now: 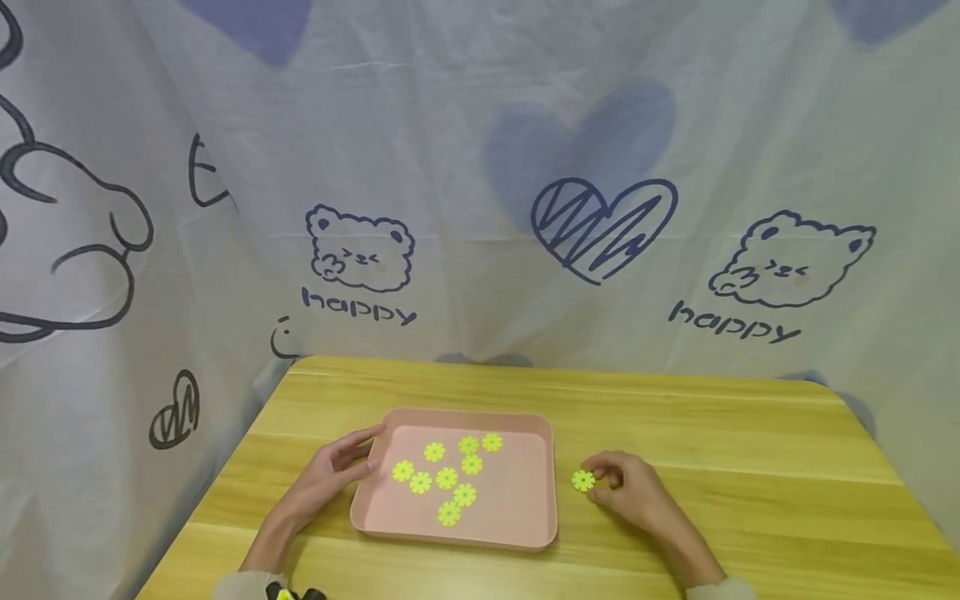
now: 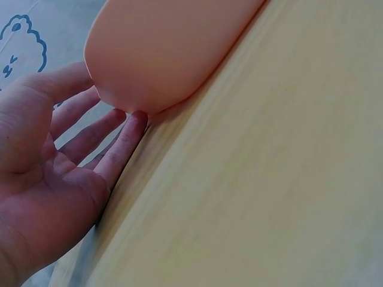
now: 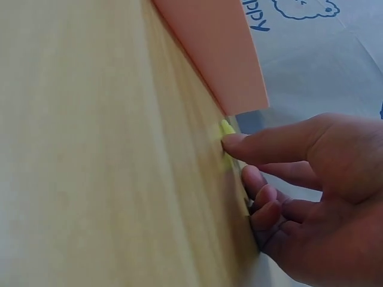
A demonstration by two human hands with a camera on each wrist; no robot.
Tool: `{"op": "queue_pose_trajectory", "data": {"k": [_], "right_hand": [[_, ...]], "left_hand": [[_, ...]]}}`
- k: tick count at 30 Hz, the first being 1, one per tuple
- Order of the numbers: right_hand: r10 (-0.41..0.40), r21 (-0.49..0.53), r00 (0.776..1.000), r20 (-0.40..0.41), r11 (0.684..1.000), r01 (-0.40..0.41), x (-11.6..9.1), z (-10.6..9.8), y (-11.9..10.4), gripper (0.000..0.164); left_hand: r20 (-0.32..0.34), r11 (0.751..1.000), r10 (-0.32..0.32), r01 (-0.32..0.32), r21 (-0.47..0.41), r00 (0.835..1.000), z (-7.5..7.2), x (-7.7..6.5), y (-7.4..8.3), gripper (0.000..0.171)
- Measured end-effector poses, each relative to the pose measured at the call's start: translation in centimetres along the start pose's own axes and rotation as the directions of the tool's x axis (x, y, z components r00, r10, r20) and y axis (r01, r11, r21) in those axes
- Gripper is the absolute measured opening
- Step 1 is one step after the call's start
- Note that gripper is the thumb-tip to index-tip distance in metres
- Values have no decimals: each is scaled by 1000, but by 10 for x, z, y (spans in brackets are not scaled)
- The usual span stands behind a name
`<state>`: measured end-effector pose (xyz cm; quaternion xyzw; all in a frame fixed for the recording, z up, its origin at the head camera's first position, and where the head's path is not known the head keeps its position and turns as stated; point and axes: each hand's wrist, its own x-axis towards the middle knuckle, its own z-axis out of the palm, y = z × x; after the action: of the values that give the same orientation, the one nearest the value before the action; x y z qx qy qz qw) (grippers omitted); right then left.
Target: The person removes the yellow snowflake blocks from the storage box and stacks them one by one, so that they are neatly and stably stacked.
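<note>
A pink tray (image 1: 517,508) lies on the wooden table, with several yellow notched building discs (image 1: 446,477) spread flat inside it. My left hand (image 1: 326,479) holds the tray's left side, thumb over the rim and the other fingers at the outer wall. From the left wrist, the left hand (image 2: 66,161) has its fingertips low against the tray wall (image 2: 161,54); the thumb tip is hidden behind it. To the right of the tray, my right hand (image 1: 633,487) pinches one yellow building disc (image 1: 582,480) at table level. That disc (image 3: 227,127) is mostly covered in the right wrist view.
The wooden table (image 1: 712,433) extends around the tray on every side. Behind it hangs a white curtain (image 1: 450,167) printed with hearts and bears. A small black and yellow object (image 1: 292,593) shows near the left sleeve at the bottom edge.
</note>
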<state>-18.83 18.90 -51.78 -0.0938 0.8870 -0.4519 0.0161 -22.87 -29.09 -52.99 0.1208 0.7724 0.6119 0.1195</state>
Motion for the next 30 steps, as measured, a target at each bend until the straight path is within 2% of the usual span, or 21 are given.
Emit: {"op": "queue_pose_trajectory", "data": {"k": [11, 19, 24, 30], "right_hand": [[3, 33, 997, 74, 999, -6, 1, -3, -3, 32], [45, 57, 994, 96, 997, -51, -4, -10, -2, 32], [38, 61, 994, 100, 997, -44, -4, -12, -1, 32], [40, 76, 993, 112, 996, -48, -5, -12, -1, 33]], "left_hand": [[-4, 1000, 1, -1, -15, 1000, 0, -4, 0, 58], [4, 1000, 14, -14, -27, 1000, 2, -2, -1, 58], [9, 999, 29, -28, -38, 1000, 0, -1, -1, 58], [13, 999, 7, -7, -36, 1000, 0, 1, -2, 59]]}}
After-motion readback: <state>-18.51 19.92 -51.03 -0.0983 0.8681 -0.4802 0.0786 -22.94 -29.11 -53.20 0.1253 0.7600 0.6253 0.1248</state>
